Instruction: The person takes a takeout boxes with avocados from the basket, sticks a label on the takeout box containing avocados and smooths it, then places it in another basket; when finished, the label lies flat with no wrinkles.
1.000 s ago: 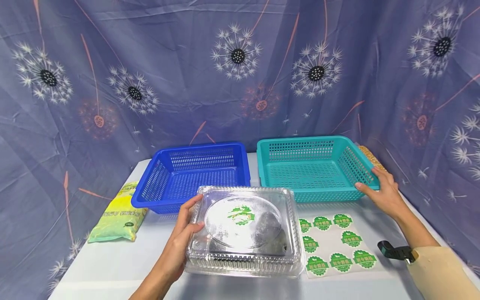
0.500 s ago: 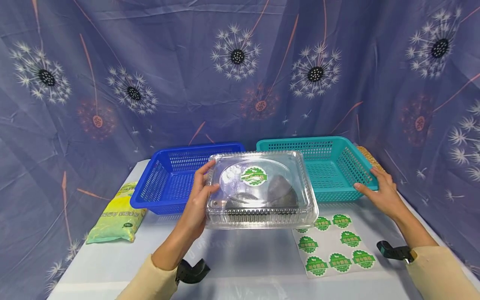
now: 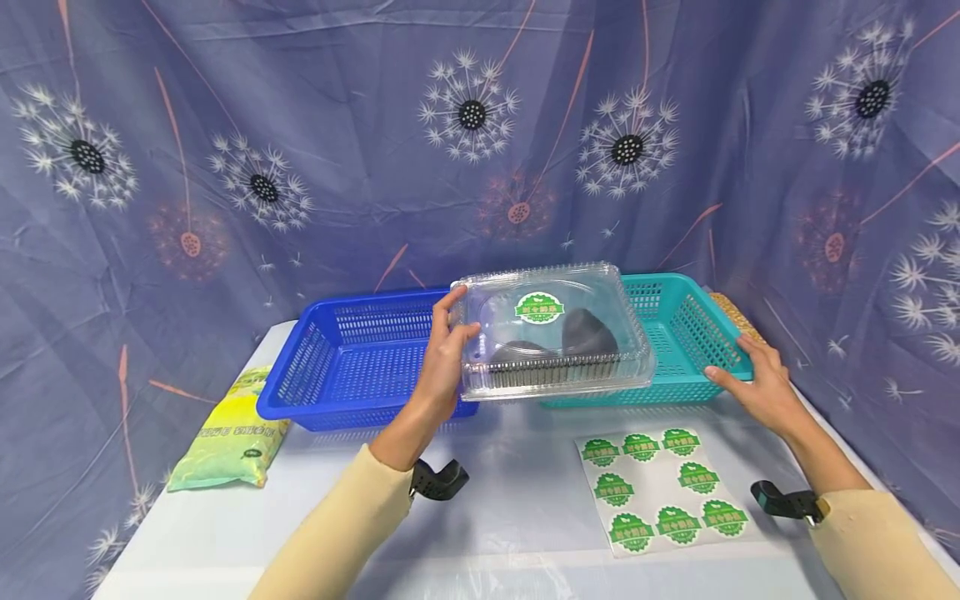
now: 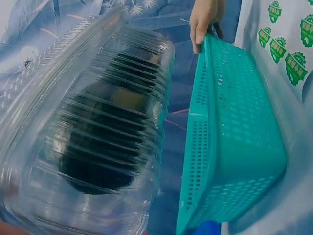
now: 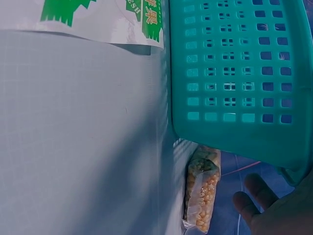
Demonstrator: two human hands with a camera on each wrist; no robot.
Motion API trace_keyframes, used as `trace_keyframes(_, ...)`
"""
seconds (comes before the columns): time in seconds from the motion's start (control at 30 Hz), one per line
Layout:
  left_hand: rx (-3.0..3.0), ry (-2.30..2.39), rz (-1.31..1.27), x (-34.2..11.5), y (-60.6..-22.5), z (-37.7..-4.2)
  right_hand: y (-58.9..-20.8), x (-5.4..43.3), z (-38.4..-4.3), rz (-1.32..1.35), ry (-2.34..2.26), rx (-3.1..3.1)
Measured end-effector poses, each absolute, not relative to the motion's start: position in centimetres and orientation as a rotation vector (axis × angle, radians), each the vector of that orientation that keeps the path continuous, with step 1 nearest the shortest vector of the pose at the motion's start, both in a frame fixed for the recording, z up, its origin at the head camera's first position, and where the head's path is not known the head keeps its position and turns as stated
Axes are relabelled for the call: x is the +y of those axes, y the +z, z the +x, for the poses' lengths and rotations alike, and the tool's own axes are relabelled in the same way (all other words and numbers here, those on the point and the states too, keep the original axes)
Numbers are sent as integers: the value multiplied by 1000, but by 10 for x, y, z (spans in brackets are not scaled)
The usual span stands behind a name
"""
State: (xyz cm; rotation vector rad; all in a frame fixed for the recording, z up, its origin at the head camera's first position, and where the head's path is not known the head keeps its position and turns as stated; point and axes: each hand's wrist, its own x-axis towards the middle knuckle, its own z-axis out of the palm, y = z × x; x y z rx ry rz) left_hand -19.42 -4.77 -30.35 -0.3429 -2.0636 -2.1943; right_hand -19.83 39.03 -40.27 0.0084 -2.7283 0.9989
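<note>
My left hand (image 3: 444,358) grips a clear plastic clamshell box (image 3: 487,312) by its left side, thumb on the lid. The box is tilted and hovers over the left part of the teal basket (image 3: 678,392). A round green and white sticker (image 3: 539,308) is on the lid. Dark rounded things (image 4: 102,147) show through its ribbed wall; their kind is unclear. My right hand (image 3: 761,383) holds the teal basket at its front right corner, thumb at the front and fingers along the right rim. In the right wrist view, only part of that hand (image 5: 279,210) shows.
A blue basket (image 3: 330,414) stands left of the teal one. Beyond it lies a yellow-green bag (image 3: 236,442). A sheet of green stickers (image 3: 652,487) lies in front of the teal basket. A bag of yellow kernels (image 5: 201,191) sits behind its right side.
My left hand has lifted the box up, forward and to the right, from above the table's front to over the teal basket. The right hand has stayed at the basket's corner.
</note>
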Motion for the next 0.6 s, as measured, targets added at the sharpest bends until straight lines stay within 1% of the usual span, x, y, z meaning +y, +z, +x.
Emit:
trace_keyframes(0.3, -2056, -2170, -299, -18, -303, -222, -404, 391, -199, 2, 1011, -2738)
trace_keyframes(0.6, -2143, -2136, -126, 16, -310, -249, -404, 393, -200, 12, 1023, -2743)
